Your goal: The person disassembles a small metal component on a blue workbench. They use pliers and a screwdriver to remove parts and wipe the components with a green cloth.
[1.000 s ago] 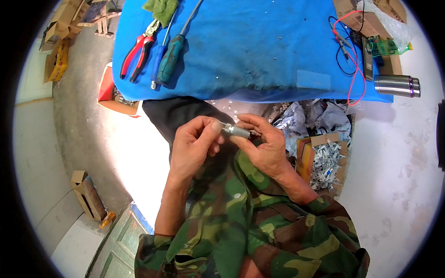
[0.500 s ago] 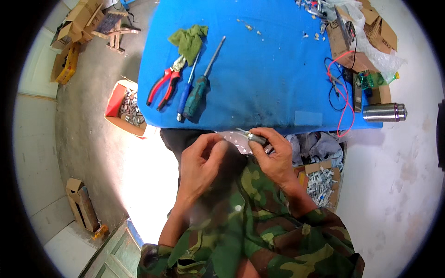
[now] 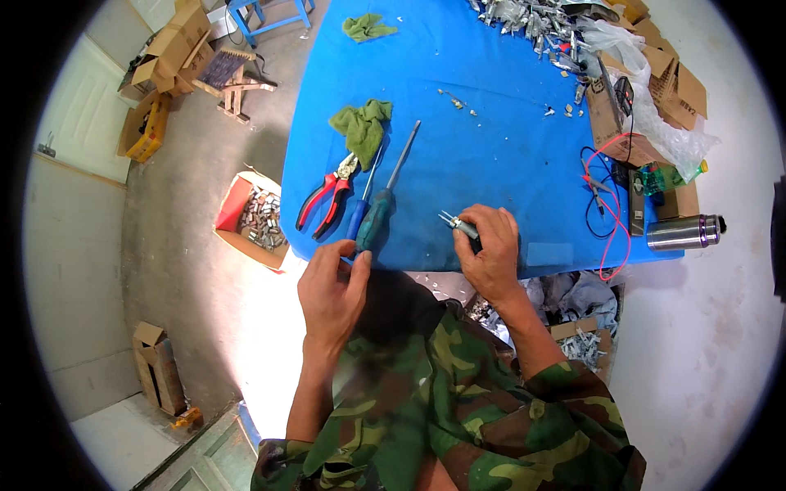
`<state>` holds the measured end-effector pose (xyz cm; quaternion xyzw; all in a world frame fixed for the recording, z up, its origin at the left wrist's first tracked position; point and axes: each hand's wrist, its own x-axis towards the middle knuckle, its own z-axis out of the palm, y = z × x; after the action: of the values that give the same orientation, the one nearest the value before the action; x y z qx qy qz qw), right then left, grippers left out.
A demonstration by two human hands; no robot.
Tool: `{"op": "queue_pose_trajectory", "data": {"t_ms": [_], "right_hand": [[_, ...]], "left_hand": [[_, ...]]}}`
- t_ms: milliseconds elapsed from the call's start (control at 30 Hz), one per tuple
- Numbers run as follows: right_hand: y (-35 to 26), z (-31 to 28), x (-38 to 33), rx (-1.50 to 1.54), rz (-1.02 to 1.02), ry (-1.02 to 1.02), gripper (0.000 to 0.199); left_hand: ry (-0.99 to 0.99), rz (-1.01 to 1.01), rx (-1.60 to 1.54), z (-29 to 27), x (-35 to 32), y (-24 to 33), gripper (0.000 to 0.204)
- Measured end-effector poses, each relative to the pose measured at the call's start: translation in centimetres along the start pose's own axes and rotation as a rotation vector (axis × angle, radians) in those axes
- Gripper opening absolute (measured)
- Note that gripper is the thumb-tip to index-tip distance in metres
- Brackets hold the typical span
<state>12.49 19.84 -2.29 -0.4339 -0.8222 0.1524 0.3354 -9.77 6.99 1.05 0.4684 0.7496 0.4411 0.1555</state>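
My right hand (image 3: 494, 250) pinches a small metal cylinder with two thin prongs (image 3: 465, 227) over the table's near edge. The prongs point left and away from me. At the near left edge, my left hand (image 3: 332, 286) has thumb and fingers apart around the end of a blue-handled screwdriver (image 3: 358, 214); whether they touch it I cannot tell. Beside that lies a larger screwdriver with a green handle (image 3: 376, 219), its shaft pointing away. Red-and-black pliers (image 3: 332, 196) rest to the left, their jaws against a crumpled green cloth (image 3: 361, 123).
A blue cloth covers the table (image 3: 491, 155). Metal parts (image 3: 532, 29) pile at the far right, near test leads (image 3: 606, 200) and a steel flask (image 3: 684, 232). An open box of small parts (image 3: 260, 217) stands on the floor at left, below a wooden stool (image 3: 233, 86).
The view has shifted, showing more of the far table. My left hand has moved away from the right one to the screwdriver handles. My right hand still holds the pronged cylinder, now over the tabletop.
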Motion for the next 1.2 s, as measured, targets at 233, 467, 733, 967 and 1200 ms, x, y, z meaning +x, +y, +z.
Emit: {"op": "queue_pose_trajectory", "data": {"t_ms": [233,467,733,967,1200], "right_hand": [[0.8,1.2,-0.7,-0.043,-0.018,-0.003,0.023],[0.8,1.0,-0.4,-0.015,0.013,0.020,0.024],[1.2,1.2,-0.4,0.020,0.002,0.020,0.023],[1.4,1.1,-0.3,0.036,0.006,0.030,0.024],[1.6,1.3,-0.5,0.056,0.004,0.016,0.026]], "left_hand": [[-0.041,0.160,0.404,1.7,1.6,0.8,0.040],[-0.076,0.180,0.571,3.1,2.6,0.0,0.041],[-0.048,-0.001,0.081,0.0,2.3,1.1,0.031],[0.091,-0.027,-0.319,-3.6,3.4,4.9,0.036],[0.071,0.057,-0.401,-4.3,2.5,6.8,0.044]]}}
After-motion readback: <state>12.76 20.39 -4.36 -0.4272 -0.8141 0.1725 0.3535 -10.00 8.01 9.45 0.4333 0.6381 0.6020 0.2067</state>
